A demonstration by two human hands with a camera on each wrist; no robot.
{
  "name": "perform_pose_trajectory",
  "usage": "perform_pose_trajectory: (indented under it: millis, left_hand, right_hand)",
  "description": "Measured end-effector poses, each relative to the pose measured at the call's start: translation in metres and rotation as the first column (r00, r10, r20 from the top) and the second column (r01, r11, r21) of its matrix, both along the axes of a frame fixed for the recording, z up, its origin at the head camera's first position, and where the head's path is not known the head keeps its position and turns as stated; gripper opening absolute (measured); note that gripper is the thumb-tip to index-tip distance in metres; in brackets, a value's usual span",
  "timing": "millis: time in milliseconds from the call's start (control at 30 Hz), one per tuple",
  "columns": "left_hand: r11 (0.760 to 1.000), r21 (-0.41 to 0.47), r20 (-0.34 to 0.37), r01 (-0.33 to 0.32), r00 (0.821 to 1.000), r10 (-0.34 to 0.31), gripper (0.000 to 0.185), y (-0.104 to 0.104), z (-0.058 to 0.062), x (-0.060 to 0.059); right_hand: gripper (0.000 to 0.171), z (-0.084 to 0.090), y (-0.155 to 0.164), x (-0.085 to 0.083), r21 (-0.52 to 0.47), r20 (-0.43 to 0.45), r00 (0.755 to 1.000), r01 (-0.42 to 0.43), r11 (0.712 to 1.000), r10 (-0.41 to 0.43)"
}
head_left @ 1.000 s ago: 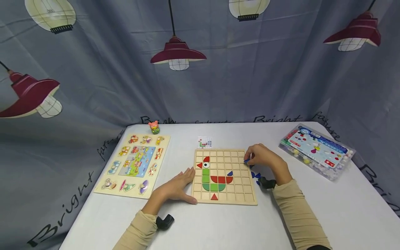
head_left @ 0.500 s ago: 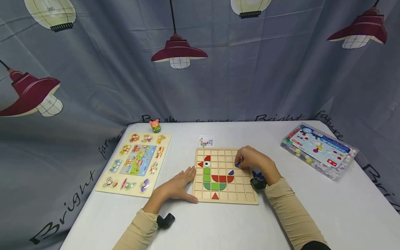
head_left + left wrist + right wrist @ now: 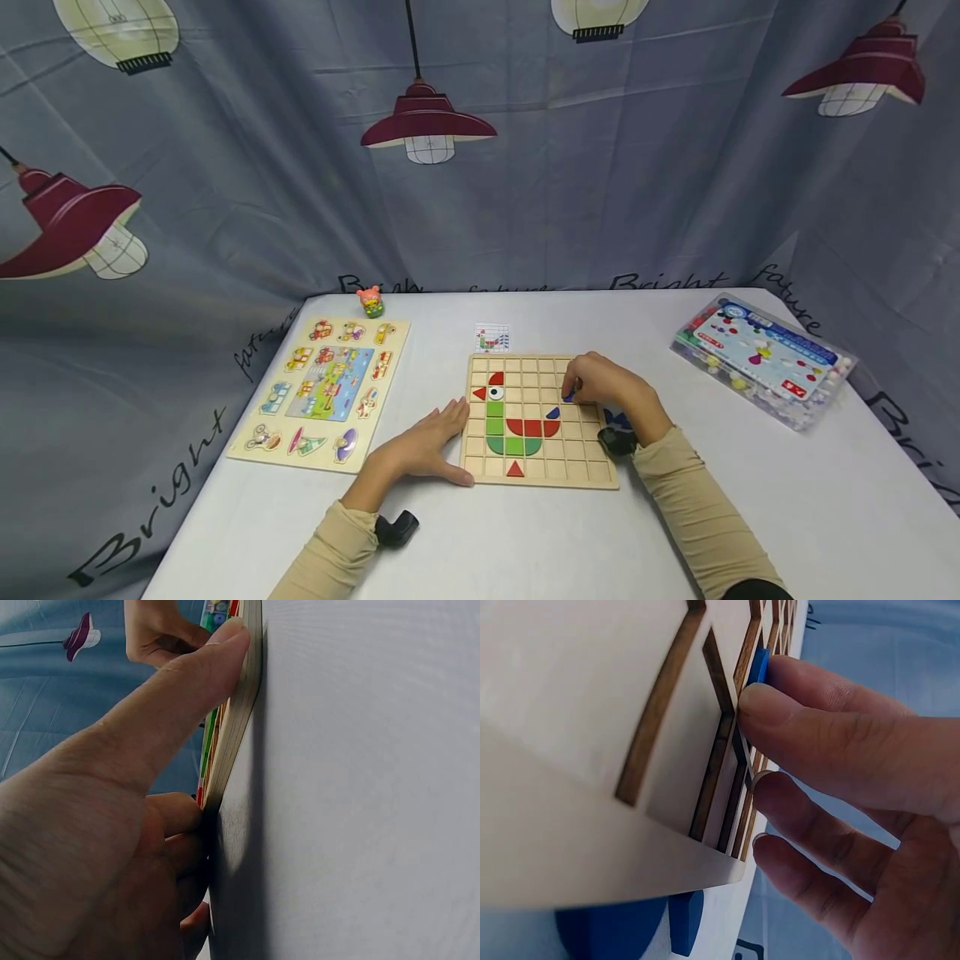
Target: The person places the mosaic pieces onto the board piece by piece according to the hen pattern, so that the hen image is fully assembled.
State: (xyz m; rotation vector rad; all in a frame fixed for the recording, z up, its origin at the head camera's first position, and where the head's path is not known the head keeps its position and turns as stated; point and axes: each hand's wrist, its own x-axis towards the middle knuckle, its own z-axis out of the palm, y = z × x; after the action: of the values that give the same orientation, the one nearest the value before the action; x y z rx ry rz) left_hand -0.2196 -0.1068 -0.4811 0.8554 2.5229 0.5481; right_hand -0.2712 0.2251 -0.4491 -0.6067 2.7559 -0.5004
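A wooden grid board [image 3: 570,473] lies in front of me, with red, green and blue shapes and an eye piece set in its cells as a bird-like figure. My right hand [image 3: 609,388] reaches over the board's right side. Between thumb and index finger it pinches a small blue piece [image 3: 759,666], right at a cell in the right wrist view. My left hand [image 3: 426,445] rests against the board's left edge, fingers spread; its thumb [image 3: 202,671] touches the board's side in the left wrist view. Loose blue pieces [image 3: 615,930] lie beside the board, partly hidden by the right wrist in the head view.
Behind the board lies a small picture card [image 3: 492,337]. A picture puzzle board [image 3: 300,450] is at the left, with a small toy figure [image 3: 371,302] at its far corner. At the back right sits a clear plastic box [image 3: 765,358] of colourful pieces.
My right hand has moved left from the board's right edge to over its cells, carrying the blue piece, and has stayed nearly still since. The left hand keeps its place.
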Motion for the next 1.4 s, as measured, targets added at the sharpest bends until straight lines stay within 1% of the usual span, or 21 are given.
perform_pose_trajectory:
  millis: [200, 333, 433, 600, 767, 967, 1100, 1300, 1400]
  left_hand:
    - [1.000, -0.008, 0.003, -0.001, 1.000, 0.001, 0.117, 0.001, -0.001, -0.001]
    - [1.000, -0.008, 0.002, 0.000, 1.000, 0.000, 0.117, 0.002, 0.000, -0.001]
    - [1.000, -0.005, 0.003, -0.003, 1.000, 0.003, 0.117, 0.003, 0.002, -0.002]
    - [1.000, -0.008, -0.002, -0.003, 1.000, 0.003, 0.117, 0.002, 0.005, -0.002]
    - [1.000, -0.003, -0.003, -0.003, 1.000, 0.003, 0.117, 0.001, 0.004, -0.001]
    - [1.000, -0.004, 0.010, -0.014, 1.000, 0.014, 0.117, 0.000, 0.001, 0.000]
    - [1.000, -0.003, 0.014, -0.014, 1.000, 0.014, 0.117, 0.000, 0.001, 0.000]
    - [1.000, -0.005, 0.012, -0.013, 1.000, 0.013, 0.117, 0.000, 0.001, 0.001]
    - [1.000, -0.003, 0.013, -0.013, 1.000, 0.013, 0.117, 0.000, 0.001, 0.001]
  right_hand:
    - [0.020, 0.001, 0.001, 0.001, 0.004, -0.005, 1.000, 0.016, 1.000, -0.016]
    - [0.020, 0.003, 0.003, 0.001, 0.006, 0.001, 1.000, 0.028, 1.000, -0.028]
    - [0.020, 0.005, 0.007, 0.001, -0.015, 0.006, 0.999, 0.032, 0.999, -0.032]
    - [0.018, 0.008, 0.017, 0.000, -0.055, -0.010, 0.999, 0.040, 0.998, -0.041]
    - [0.019, 0.007, 0.030, -0.001, -0.085, -0.024, 0.999, 0.044, 0.995, -0.046]
    - [0.020, 0.005, 0.045, -0.004, -0.060, -0.020, 0.997, 0.079, 0.995, -0.080]
    - [0.021, 0.001, 0.052, -0.005, -0.046, -0.011, 0.995, 0.103, 0.994, -0.104]
    - [0.021, -0.004, 0.055, -0.004, -0.064, 0.060, 0.990, 0.135, 0.989, -0.131]
    - [0.018, -0.006, 0.056, -0.003, -0.061, 0.074, 0.987, 0.150, 0.987, -0.146]
